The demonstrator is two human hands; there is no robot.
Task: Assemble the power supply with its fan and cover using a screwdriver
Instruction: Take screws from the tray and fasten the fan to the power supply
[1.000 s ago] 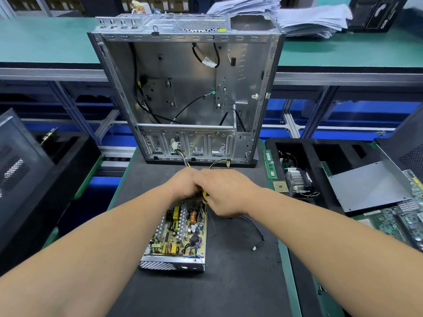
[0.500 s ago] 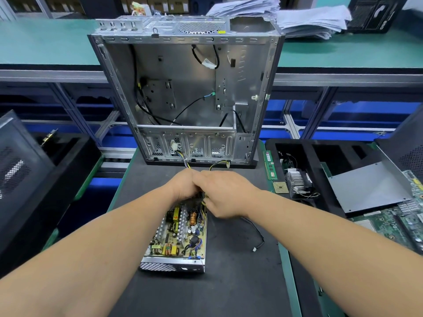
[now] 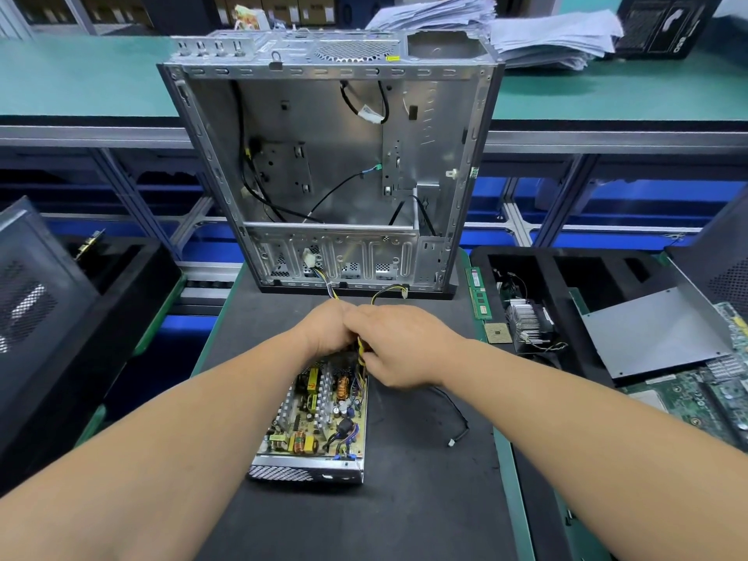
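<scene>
Over the power supply point(image 3: 319, 415), both hands stay gripping the wire bundle point(image 3: 360, 352).

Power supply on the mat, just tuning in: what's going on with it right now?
The power supply lies open on the black mat, circuit board exposed, no cover or fan on it. Both hands meet at its far end: the left hand and right hand are gripping the yellow and black wire bundle there. The empty computer case stands upright behind. No screwdriver is visible.
</scene>
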